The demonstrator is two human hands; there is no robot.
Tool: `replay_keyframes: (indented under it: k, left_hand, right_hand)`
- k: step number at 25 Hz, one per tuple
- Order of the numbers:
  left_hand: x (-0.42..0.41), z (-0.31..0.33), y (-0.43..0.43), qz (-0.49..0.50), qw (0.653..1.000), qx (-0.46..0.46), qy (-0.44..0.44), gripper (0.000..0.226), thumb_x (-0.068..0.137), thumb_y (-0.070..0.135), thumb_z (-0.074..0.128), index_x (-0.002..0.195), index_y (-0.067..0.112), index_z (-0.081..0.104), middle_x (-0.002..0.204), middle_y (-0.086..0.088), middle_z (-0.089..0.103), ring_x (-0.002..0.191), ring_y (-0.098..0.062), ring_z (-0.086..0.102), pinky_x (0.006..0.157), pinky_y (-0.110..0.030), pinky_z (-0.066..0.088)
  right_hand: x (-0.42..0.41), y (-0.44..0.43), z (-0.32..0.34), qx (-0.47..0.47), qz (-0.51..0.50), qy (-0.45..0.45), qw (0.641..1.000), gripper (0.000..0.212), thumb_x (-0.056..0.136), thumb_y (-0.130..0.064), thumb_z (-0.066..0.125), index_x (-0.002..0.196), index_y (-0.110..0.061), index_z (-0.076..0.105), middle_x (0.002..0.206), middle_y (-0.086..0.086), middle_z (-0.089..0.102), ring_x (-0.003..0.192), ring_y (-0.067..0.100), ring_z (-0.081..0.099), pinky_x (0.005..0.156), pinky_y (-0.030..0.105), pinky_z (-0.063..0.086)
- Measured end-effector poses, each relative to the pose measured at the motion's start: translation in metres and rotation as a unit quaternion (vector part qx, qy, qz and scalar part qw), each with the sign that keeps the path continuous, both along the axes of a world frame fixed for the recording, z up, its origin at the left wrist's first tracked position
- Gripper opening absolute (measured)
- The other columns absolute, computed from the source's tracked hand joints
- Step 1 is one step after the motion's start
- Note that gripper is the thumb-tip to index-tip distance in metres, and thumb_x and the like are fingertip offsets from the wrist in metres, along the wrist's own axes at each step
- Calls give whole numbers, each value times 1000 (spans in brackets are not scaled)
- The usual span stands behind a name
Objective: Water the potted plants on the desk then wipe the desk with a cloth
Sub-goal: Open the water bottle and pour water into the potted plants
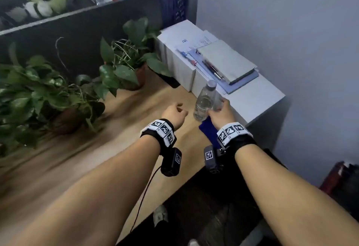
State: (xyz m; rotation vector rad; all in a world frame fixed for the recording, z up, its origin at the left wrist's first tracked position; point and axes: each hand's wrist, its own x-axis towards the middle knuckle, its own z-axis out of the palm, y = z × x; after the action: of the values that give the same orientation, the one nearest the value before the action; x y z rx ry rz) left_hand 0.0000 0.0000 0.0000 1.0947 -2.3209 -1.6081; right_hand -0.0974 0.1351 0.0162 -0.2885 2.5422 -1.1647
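Wooden bench [58,168], seen from above, both forearms reaching forward with marker-patterned bands at the wrists. Right hand [220,112] curls around the lower part of a clear water bottle [205,101]; thumb and fingers are against its sides, so it grips the bottle. Bottle stands upright near the bench's right edge, cap on, water visible inside, just in front of a white cabinet [254,98]. A blue cloth [208,131] lies on the bench directly under the right wrist, partly hidden by the hand. Left hand [173,112] hovers just left of the bottle, fingers loosely curled in, holding nothing. Two potted plants sit along the dark partition at the back: a near pot [66,119] at far left, leaves spilling over it, and a far pot [138,76] beside the cabinet. Stacked papers, a notebook [227,61] and pens rest on the cabinet top. Left side of the frame is motion-blurred.
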Motion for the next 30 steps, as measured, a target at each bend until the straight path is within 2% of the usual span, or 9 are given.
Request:
replay_keyframes:
  k: [2,6,10,13,16,18,21,26,30]
  left_hand:
    - [-6,7,1,-22,1000,8,7,48,89,29,52,133,14,45,128,-9,59,110,-26,58,84,-26,41]
    - [-12,22,11,-41,993,74,78,51,92,37,48,138,17,40,138,-10,51,114,-19,55,87,-21,36]
    - [-15,27,15,-70,985,86,135,44,94,33,47,134,17,47,134,-10,56,116,-15,53,90,-20,36]
    - [-14,28,8,-68,982,101,146,36,95,19,43,129,13,54,131,-12,58,120,-22,53,98,-25,40]
    - [3,17,-5,-63,978,145,137,49,84,-8,42,130,8,50,132,-17,55,114,-23,51,82,-16,47]
    - [23,3,-13,-79,982,132,111,55,79,-11,51,131,8,46,128,-18,57,110,-23,54,80,-26,51]
    - [54,-10,-15,-108,985,94,93,55,68,-1,73,115,14,49,99,-1,67,84,1,66,70,-16,52]
    - [74,-17,16,-53,992,47,102,51,60,30,81,103,20,54,95,5,70,88,-11,66,75,-21,52]
    - [68,-7,38,-50,996,1,70,61,53,49,67,106,22,54,95,10,66,81,-6,59,68,-13,43]
  right_hand:
    - [2,-13,5,18,24,38,999,73,77,-28,68,139,-19,30,131,11,53,115,30,53,96,44,44]
    - [9,-30,3,4,42,68,997,52,77,-17,70,123,-9,47,116,12,60,105,28,58,79,24,42]
    - [7,-29,5,-16,17,71,997,48,83,-13,64,127,-11,47,120,11,59,106,25,57,76,20,38]
    - [11,-23,7,-37,23,60,997,54,76,-22,74,124,-11,51,115,9,62,103,25,59,83,27,46]
    - [22,-23,12,-49,63,55,995,56,68,-32,80,115,-15,56,106,2,66,94,18,62,84,31,49]
    - [32,-31,19,-55,116,55,990,51,65,-35,81,108,-20,58,94,-8,67,87,11,63,76,24,48]
    - [53,-45,24,-82,158,36,983,53,56,-47,80,101,-28,59,86,-14,67,83,2,64,71,17,48]
    - [77,-26,8,-90,141,38,985,61,50,-65,73,101,-38,51,90,-17,65,82,-8,59,70,15,45]
    - [75,-4,-1,-170,172,-49,969,57,62,-30,83,108,-29,50,96,-9,67,83,-4,64,70,12,48]
